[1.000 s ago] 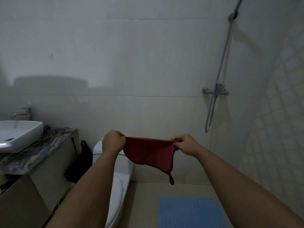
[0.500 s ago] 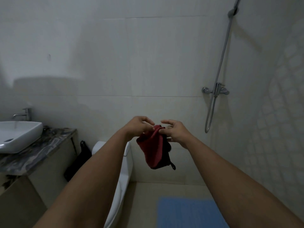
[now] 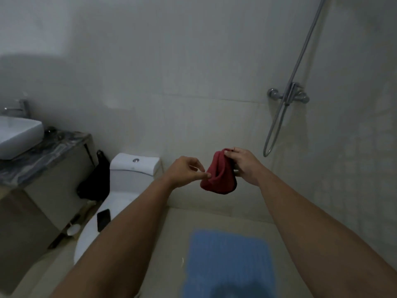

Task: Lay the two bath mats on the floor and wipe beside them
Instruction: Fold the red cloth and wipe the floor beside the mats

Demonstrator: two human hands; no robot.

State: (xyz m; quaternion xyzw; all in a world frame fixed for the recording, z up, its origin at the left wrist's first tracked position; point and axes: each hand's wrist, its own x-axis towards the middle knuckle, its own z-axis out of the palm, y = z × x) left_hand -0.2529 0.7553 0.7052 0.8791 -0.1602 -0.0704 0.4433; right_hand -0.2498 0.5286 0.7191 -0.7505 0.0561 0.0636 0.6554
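R hand pinches top of folded red cloth; L hand pinches its side. Blue mat down on floor. Prob. prepping cloth to wipe; next: crouch, wipe beside mat.

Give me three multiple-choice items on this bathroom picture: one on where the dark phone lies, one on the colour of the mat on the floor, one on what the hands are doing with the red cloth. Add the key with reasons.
1. Where does the dark phone lie?
A. on the toilet lid
B. in the sink
C. on the floor mat

2. What colour is the mat on the floor?
A. green
B. blue
C. white

3. How is the red cloth held?
A. spread flat on the floor
B. draped over the shower tap
C. bunched in the air between both hands

Key: 1 A, the phone rests on the white toilet lid. 2 B, the mat below the arms is blue. 3 C, the right hand has its grip on the top of the red cloth and the left hand pinches its side, well above the floor.
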